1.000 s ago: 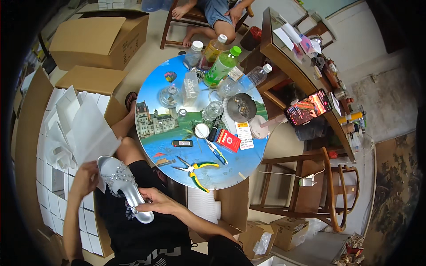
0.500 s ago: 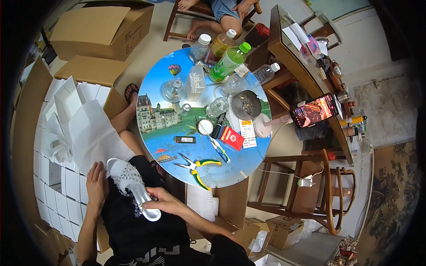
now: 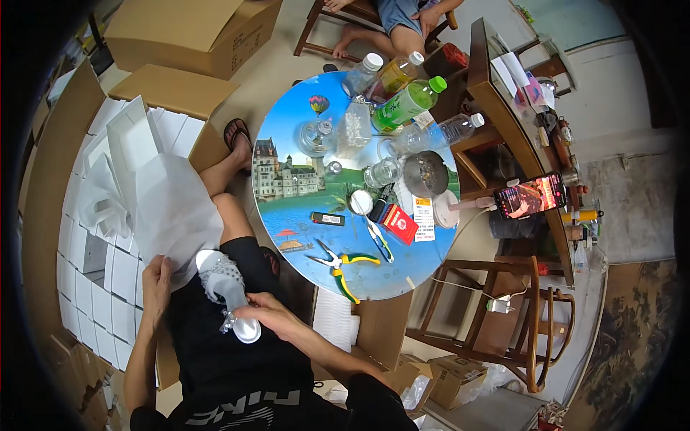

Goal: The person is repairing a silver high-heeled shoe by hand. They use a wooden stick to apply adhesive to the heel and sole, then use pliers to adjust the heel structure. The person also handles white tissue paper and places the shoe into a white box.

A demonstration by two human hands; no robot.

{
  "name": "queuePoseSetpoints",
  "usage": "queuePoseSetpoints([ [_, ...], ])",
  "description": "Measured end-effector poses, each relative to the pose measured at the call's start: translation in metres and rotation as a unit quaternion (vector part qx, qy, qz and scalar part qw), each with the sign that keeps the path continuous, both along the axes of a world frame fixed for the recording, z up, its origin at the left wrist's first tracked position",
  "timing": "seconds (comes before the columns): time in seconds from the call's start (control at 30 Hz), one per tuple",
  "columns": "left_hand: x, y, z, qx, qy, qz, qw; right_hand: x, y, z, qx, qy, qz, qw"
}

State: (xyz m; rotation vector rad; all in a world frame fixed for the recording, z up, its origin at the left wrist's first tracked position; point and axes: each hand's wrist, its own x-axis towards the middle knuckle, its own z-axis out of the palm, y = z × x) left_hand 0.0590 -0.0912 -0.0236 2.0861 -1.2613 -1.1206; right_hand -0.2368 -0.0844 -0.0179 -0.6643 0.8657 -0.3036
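Note:
My right hand grips a silver sandal near its heel, thumb on top of the insole. Clear studs cover the sandal's upper strap, and its toe points up toward the paper; a beaded strap dangles by the heel. My left hand is closed on the lower edge of a white sheet of wrapping paper, left of the sandal. That sheet spreads from my lap over an open white shoebox. Crumpled white paper lies beside the box.
A large carton packed with white boxes stands at my left. On the round table are pliers, bottles, a lighter, a red packet and an ash-filled bowl. A phone stands right; another person sits opposite.
The whole view has shifted, so the table appears farther right. My left fingers, earlier laid along the paper, are now curled at its edge. The sandal stays in my right hand, slightly turned.

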Motion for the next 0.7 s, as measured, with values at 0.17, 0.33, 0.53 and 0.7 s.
queuePoseSetpoints([
  [0.17,-0.015,0.021,-0.010,-0.172,-0.092,0.052,0.979,0.000,0.004,-0.004,0.007,0.034,-0.005,0.999],
  [0.33,-0.007,0.041,-0.030,-0.308,-0.260,-0.176,0.898,-0.001,0.004,0.001,-0.032,0.072,0.019,0.997],
  [0.53,-0.004,0.037,-0.013,-0.283,-0.311,-0.167,0.892,0.003,-0.003,0.019,-0.088,0.024,0.078,0.993],
  [0.7,-0.003,0.036,0.015,-0.291,-0.242,-0.222,0.899,0.034,-0.018,0.042,-0.125,-0.038,0.027,0.991],
])
